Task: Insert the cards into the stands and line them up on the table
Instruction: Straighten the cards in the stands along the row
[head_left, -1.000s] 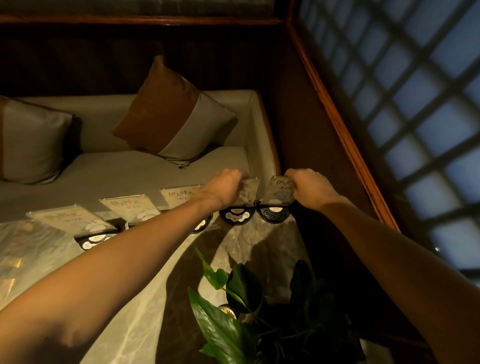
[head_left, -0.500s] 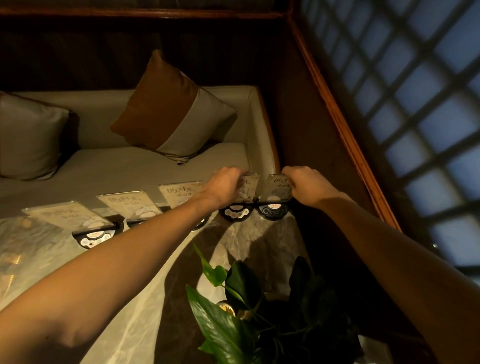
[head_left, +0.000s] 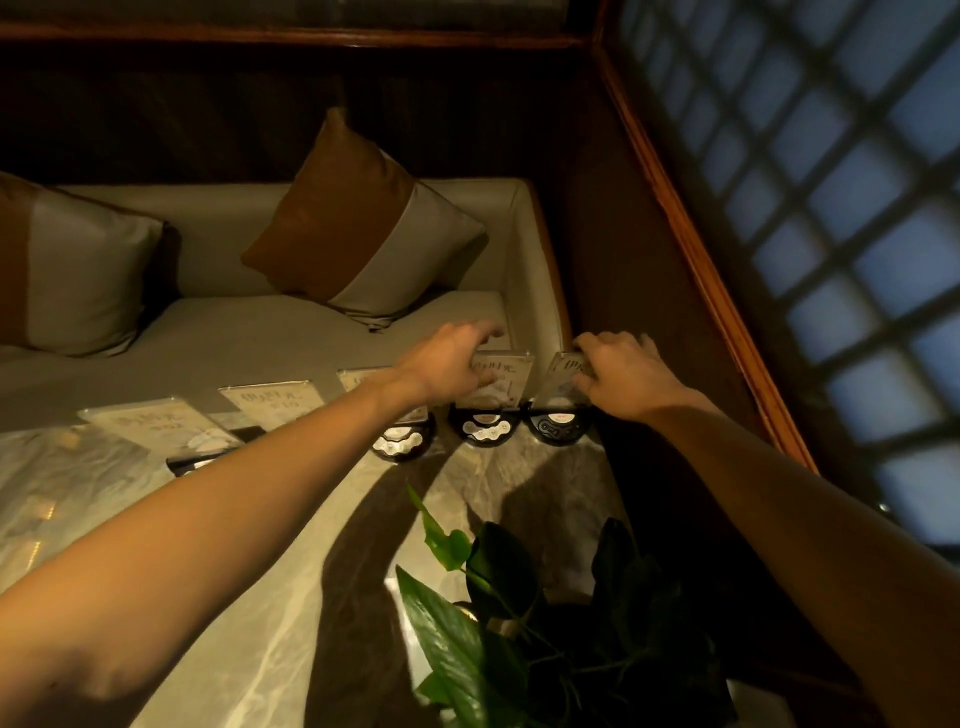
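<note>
- Gripping the end card (head_left: 563, 382) at its right edge, the right hand (head_left: 626, 376) steadied it upright in its stand (head_left: 556, 427), likely to square it with the row.
- Its neighbour card (head_left: 501, 382) sat under the left hand (head_left: 447, 364), fingers loosely curled at the top edge; whether they pinched it I cannot tell.
- Three more cards stood leftward along the table (head_left: 291, 545) edge, so the line looked nearly finished.
- A plant (head_left: 467, 639) stood nearer, well apart from the row.

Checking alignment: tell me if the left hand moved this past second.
Yes, slightly: the left hand has eased leftward, judged against the black stand base below it, baring more of the card.
</note>
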